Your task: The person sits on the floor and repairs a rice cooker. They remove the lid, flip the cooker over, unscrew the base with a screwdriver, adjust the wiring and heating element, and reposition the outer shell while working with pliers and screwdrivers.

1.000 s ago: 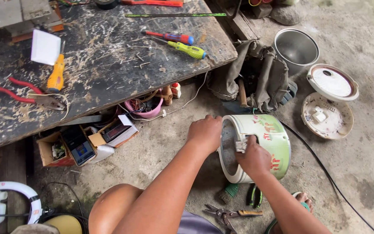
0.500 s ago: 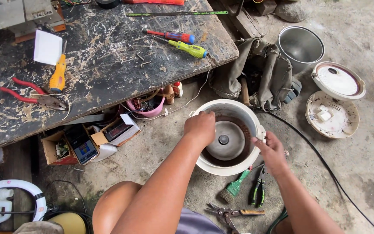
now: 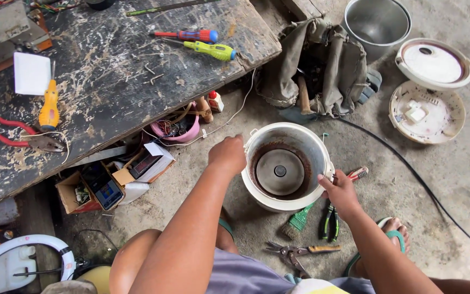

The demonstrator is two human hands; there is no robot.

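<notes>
Rust stains ring the inside of the round cooker body, a white-walled pot shape that stands upright on the rough concrete floor just below the table's edge; in its bottom sits a flat grey metal heating plate with a small dark button at the centre. The left hand is curled over the rim on one side, and the right hand grips the opposite rim with fingers closed on the edge, so both hands hold the cooker body. Beside the right hand lie a green-handled brush, green-gripped pliers and a red-striped screwdriver, with metal snips nearer the knees. A black cable runs across the floor. Farther off stand a shiny steel inner pot, a white round lid and a cream round base plate with a small white block on it. A crumpled grey cloth tool bag holds a wooden-handled tool. The scarred dark wooden table carries a yellow-green screwdriver, a red and blue screwdriver, a yellow-handled tool, red-handled pliers and a white card. Under it, a pink bowl holds tangled wires, and a cardboard box holds small parts.
</notes>
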